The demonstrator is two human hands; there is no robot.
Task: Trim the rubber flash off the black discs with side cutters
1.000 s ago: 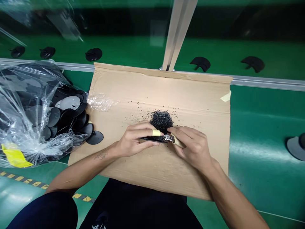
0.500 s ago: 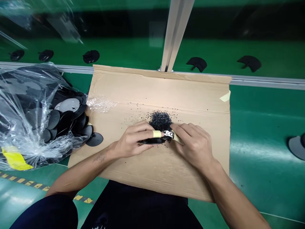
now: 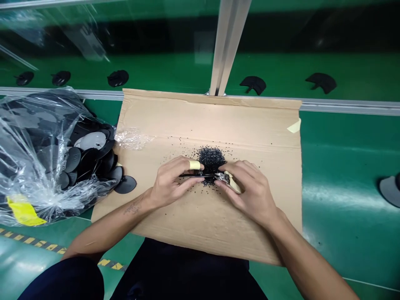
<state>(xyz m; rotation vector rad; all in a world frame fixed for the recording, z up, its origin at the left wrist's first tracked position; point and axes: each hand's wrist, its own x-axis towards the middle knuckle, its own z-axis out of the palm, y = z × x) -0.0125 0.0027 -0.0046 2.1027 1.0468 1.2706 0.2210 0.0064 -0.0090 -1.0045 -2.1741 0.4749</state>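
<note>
My left hand [image 3: 171,179] pinches a thin round black plastic disc [image 3: 190,176] between thumb and fingers, its edge turned toward me. A strip of yellow tape wraps one of that hand's fingers. In my right hand [image 3: 251,185] is a small silver nail clipper [image 3: 223,178] with cream tape round its body. Its jaws point left, at the disc's right side; whether they touch is too small to tell. Beneath both hands lies a pile of tiny black clippings [image 3: 211,156], scattered outward over a cardboard sheet [image 3: 218,225].
At the left, a clear plastic bag [image 3: 37,166] spills black discs, one loose disc [image 3: 125,184] lying beside the cardboard. Crumpled clear film [image 3: 134,138] rests on the sheet. A metal post [image 3: 229,46] rises behind it. Dark curved parts [image 3: 254,84] line the back; a grey-black piece [image 3: 390,191] sits far right.
My left hand has tilted the disc from a flatter angle to edge-on and shifted slightly left. The clipper has turned in my right hand, with the thumb now showing beneath it.
</note>
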